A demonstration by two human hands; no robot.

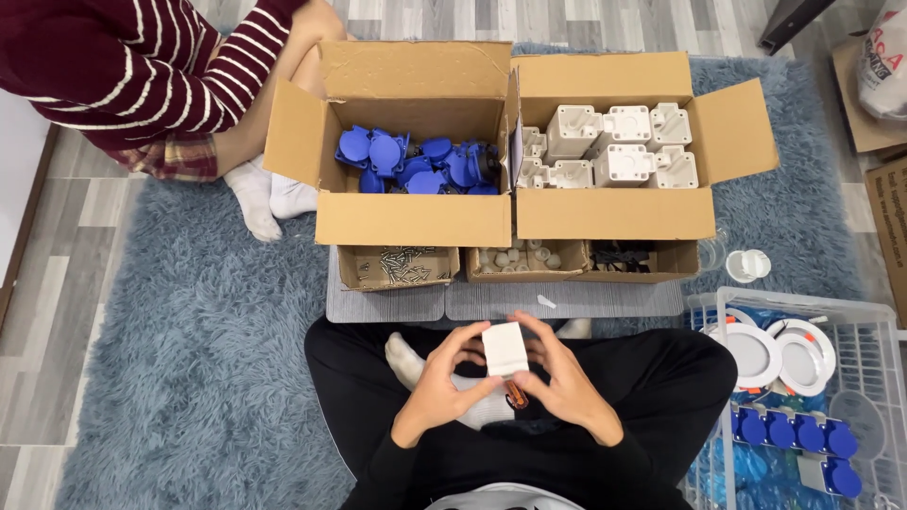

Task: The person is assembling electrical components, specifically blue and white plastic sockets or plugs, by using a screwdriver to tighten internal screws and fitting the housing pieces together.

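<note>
The white plastic housing [505, 348] is between our two hands, above our crossed legs and near the grey mat [387, 302]. Our left hand [444, 378] curls around its left side, and our right hand [562, 382] closes on its right side with the fingers bent over the top; both hands grip it. A small orange-brown part [515, 395] shows just under the housing. We judge that much work is left: the box of blue covers [416, 162] and the box of white housings [609, 142] are well filled. In the wire basket [883, 326] at our right, a row of blue-capped pieces [794, 433] seems finished. Another person [142, 76] in a striped sleeve sits beyond the boxes.
</note>
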